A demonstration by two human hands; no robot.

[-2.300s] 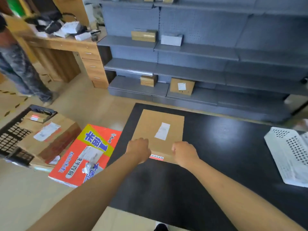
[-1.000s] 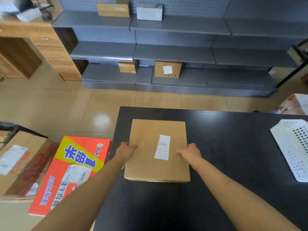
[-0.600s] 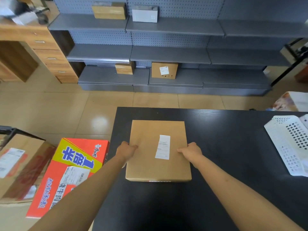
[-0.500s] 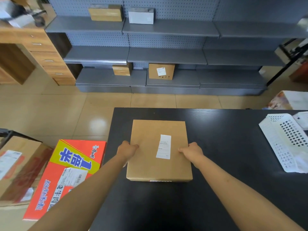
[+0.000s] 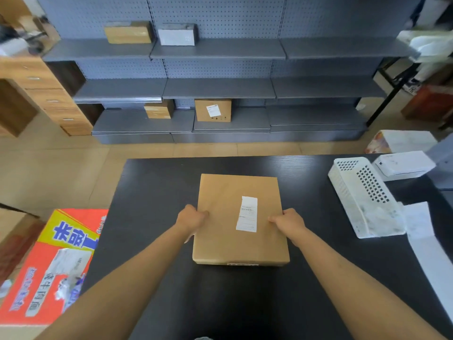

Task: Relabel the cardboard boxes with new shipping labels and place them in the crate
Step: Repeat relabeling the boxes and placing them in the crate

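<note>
- We find the cardboard box [image 5: 235, 217] lying flat near the middle of the black table [image 5: 306, 290].
- A white label [image 5: 247, 214] sits on the box top, right of centre.
- Our left hand [image 5: 192, 218] grips the left edge of the box, fingers curled round it.
- Our right hand [image 5: 289, 220] grips the right edge in the same way.
- A white basket [image 5: 362, 197] lies on the table at the far right, well apart from the box.
- A red carton [image 5: 49, 266] stands on the floor, left of the table.
- Grey shelves [image 5: 218, 88] at the far side carry several small boxes.
</note>
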